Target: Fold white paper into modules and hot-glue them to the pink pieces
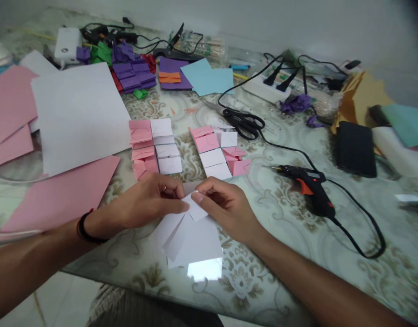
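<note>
Patterned tabletop point(239, 277) holds scissors point(246, 125) and a glue gun point(316, 190) near right hand point(232, 211), its fingers point(211, 184) and left hand's point(144, 200) pinching white paper point(197, 210).

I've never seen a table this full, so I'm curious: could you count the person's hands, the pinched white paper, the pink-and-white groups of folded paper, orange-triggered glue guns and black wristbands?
Hands: 2 (left hand, right hand)
Pinched white paper: 1
Pink-and-white groups: 2 (left group, right group)
Orange-triggered glue gun: 1
Black wristband: 1
Total: 7
</note>
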Demonstrator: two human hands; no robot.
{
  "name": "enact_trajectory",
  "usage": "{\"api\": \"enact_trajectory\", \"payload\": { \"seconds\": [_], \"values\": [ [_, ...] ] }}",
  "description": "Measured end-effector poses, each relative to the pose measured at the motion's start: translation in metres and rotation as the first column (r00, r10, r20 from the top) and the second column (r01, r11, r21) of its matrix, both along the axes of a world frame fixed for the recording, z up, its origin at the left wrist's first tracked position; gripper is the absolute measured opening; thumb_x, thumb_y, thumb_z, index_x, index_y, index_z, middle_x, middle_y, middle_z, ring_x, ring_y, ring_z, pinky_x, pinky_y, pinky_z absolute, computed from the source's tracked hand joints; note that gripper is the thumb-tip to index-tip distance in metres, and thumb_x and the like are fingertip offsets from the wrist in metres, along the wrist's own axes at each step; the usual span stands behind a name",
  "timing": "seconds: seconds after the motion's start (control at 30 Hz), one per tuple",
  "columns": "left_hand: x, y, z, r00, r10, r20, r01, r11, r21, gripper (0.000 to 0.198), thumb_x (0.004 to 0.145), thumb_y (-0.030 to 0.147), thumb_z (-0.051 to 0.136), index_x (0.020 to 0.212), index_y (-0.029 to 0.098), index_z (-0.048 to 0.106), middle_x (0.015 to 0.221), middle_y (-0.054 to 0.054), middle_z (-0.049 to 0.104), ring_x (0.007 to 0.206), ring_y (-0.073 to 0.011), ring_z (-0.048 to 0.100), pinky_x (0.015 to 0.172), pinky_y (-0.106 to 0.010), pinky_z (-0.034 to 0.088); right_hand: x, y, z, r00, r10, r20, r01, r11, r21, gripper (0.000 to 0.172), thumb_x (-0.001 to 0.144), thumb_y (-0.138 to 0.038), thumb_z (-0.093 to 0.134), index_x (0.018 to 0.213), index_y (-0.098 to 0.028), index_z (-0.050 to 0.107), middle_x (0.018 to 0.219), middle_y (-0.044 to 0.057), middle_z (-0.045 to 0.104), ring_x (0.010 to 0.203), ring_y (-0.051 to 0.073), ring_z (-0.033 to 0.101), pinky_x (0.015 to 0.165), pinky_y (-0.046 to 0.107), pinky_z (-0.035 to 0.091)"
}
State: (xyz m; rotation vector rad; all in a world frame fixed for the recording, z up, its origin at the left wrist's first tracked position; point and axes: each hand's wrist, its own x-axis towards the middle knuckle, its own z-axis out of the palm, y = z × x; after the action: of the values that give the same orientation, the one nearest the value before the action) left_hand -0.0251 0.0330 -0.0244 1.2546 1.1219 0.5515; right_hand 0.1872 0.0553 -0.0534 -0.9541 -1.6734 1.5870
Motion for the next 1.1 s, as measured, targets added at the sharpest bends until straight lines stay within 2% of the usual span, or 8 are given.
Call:
{"api": "enact_trajectory", "payload": {
  "seconds": [0.13,0.2,0.33,0.5,0.67,0.87,1.03,1.1],
  "values": [
    [0.0023,-0.0014,-0.0016,1.0,-0.006,-0.004,0.006,1.0,-0.017,0.021,0.088,0.032,0.069,0.075,0.017,0.063,0.064,0.003,0.056,0.058,-0.0109,0.047,0.051,-0.023,0.031,0.0007,0.0004,-0.0009,1.0,-0.017,-0.012,0.017,0.999,0.03,0.025,0.096,-0.037,0.069,0.078,-0.02,0.064,0.066,-0.003,0.057,0.057,0.01,0.049,0.05,0.023,0.038],
    [0.0029,-0.0021,-0.0011,1.0,-0.014,-0.019,0.014,1.0,-0.004,0.02,0.09,0.033,0.068,0.078,0.017,0.064,0.066,0.003,0.057,0.059,-0.0106,0.047,0.051,-0.022,0.031,0.0012,0.0009,-0.0009,0.999,-0.025,-0.027,0.026,0.999,0.034,0.025,0.095,-0.036,0.069,0.078,-0.02,0.064,0.066,-0.003,0.056,0.056,0.01,0.048,0.049,0.023,0.037],
    [0.0025,-0.0025,0.0024,0.997,-0.019,-0.074,0.023,0.998,0.051,0.028,0.093,0.036,0.067,0.073,0.017,0.065,0.062,0.004,0.05,0.056,-0.009,0.038,0.049,-0.023,0.025,0.0017,0.0016,-0.0004,0.998,-0.02,-0.053,0.022,1.0,0.022,0.023,0.094,-0.035,0.072,0.078,-0.02,0.066,0.067,-0.003,0.059,0.056,0.009,0.049,0.049,0.022,0.037],
    [0.0022,-0.0019,0.0049,0.993,0.012,-0.113,-0.001,0.995,0.096,0.029,0.093,0.036,0.066,0.071,0.016,0.07,0.064,0.002,0.06,0.059,-0.0101,0.046,0.051,-0.022,0.032,0.0012,0.0011,0.0003,0.999,-0.018,-0.047,0.02,0.999,0.039,0.025,0.094,-0.036,0.072,0.077,-0.019,0.066,0.068,-0.003,0.059,0.058,0.01,0.05,0.05,0.023,0.038],
    [0.0024,-0.0005,0.0043,0.991,0.028,-0.134,-0.012,0.993,0.113,0.032,0.092,0.037,0.067,0.069,0.015,0.07,0.062,0.002,0.061,0.058,-0.0099,0.046,0.051,-0.022,0.032,0.0009,0.0004,-0.0015,0.999,-0.016,-0.035,0.016,1.0,0.006,0.019,0.096,-0.032,0.069,0.082,-0.02,0.064,0.067,-0.004,0.056,0.059,0.01,0.049,0.052,0.022,0.038],
    [0.004,-0.0007,0.0052,0.992,0.008,-0.127,0.007,0.993,0.117,0.029,0.091,0.032,0.067,0.068,0.015,0.07,0.063,0.002,0.061,0.059,-0.0092,0.047,0.052,-0.021,0.034,0.0017,0.0018,-0.0032,0.999,-0.012,-0.03,0.014,0.998,0.058,0.017,0.097,-0.03,0.066,0.082,-0.02,0.064,0.069,-0.004,0.054,0.061,0.01,0.048,0.052,0.022,0.037],
    [0.0013,-0.0018,0.0056,0.99,0.037,-0.138,-0.019,0.991,0.129,0.032,0.093,0.034,0.066,0.067,0.014,0.067,0.061,0.003,0.055,0.058,-0.0087,0.043,0.051,-0.022,0.031,0.0011,0.0019,-0.0028,0.999,-0.035,0.004,0.035,0.999,-0.002,0.019,0.096,-0.034,0.068,0.084,-0.02,0.065,0.065,-0.005,0.054,0.058,0.009,0.047,0.05,0.021,0.038],
    [-0.0007,-0.0008,0.0051,0.987,0.06,-0.148,-0.04,0.99,0.135,0.035,0.093,0.038,0.066,0.068,0.014,0.066,0.061,0.003,0.053,0.059,-0.0091,0.042,0.05,-0.023,0.029,0.0002,0.0022,-0.0027,0.999,-0.032,0.013,0.033,0.998,-0.048,0.02,0.094,-0.037,0.07,0.085,-0.019,0.067,0.066,-0.004,0.059,0.058,0.008,0.051,0.052,0.019,0.044]
  ]
}}
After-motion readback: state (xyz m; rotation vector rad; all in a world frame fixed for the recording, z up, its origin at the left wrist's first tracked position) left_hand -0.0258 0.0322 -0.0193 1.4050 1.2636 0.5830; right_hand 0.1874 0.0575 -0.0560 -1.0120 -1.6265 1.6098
